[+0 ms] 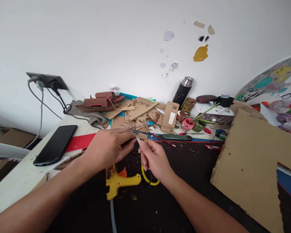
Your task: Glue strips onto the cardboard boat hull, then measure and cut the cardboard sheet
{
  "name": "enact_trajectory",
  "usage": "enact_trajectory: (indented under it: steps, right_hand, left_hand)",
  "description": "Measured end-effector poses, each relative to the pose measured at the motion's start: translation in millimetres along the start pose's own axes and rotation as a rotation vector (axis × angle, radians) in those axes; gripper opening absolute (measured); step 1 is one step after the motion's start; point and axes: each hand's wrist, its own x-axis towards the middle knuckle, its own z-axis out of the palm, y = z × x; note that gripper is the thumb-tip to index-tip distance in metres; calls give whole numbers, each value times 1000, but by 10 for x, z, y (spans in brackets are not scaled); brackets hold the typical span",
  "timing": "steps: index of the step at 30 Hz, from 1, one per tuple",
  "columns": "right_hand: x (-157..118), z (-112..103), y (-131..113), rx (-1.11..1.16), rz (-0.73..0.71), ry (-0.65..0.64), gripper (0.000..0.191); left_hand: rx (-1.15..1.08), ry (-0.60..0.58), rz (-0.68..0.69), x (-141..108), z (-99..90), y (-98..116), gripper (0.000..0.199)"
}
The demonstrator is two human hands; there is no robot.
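Observation:
My left hand (111, 145) is closed, fingers pinched together above the dark mat, over a yellow glue gun (122, 183). Whatever lies between its fingertips is too small to make out. Just right of it, my right hand (155, 158) pinches a small pale pointed piece (138, 139), whose tip reaches toward the left fingertips. Below the right hand is a yellow ring (150, 182), partly covered by the fingers. A grey glue stick (113, 215) runs out from the rear of the glue gun.
Cardboard scraps (140, 111), brown model boats (99, 103), a black flask (183, 92) and paint jars (188, 123) line the wall. A green cutter (177, 137) lies before them. A phone (55, 144) is at left, a large cardboard sheet (252, 161) at right.

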Motion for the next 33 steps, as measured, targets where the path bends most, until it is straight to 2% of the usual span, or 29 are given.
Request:
enact_trajectory:
  steps: [19,23,33]
  right_hand:
    - [7,31,-14,37,76,-101,46]
    - [-32,57,-23,34,77,-156,41]
    - [-54,60,-46,58,76,-209,44]
  left_hand:
    - [-40,14,-23,-16,49,-38,25]
    - [-36,16,-24,-23,47,-51,25]
    - [-22,26,-24,-29,64,-81,22]
